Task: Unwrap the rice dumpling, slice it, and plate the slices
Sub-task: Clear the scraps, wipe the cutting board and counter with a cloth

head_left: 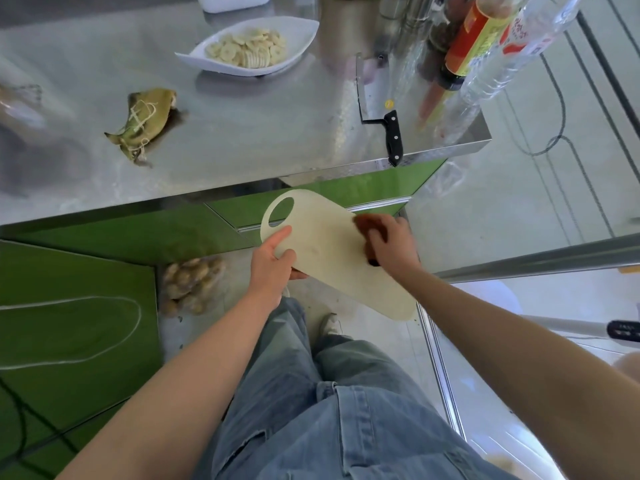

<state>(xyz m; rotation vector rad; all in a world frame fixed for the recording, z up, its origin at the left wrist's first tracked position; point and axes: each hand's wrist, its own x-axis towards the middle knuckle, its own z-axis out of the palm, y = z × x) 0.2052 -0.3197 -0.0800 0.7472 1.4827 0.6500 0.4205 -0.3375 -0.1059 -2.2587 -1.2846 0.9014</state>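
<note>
Jeans (311,410) and two bare forearms fill the foreground, reaching down to a pale cutting board (329,258) held in the air below the front edge of the steel table (259,133). The left grip (273,268) is clamped on the board's long edge close to its oval handle hole, thumb on top and fingers curled beneath. The right grip (391,244) is curled round a brown thing (367,225), too blurred to name, pressed against the board's upper face. On the table, the rice dumpling (145,123) lies toward the left side, wrapped in its leaves and tied with pale string, well apart from both grips. Toward the far edge stands a white leaf-shaped plate (294,32) bearing pale round slices (247,46). A cleaver (377,95) lies near the right edge, blade pointing to the far side, its black handle jutting just over the front edge. Bottles (485,39) crowd the far right corner. On the floor below the table, beside the left forearm, sits a clear bag of small brownish lumps (190,285)
</note>
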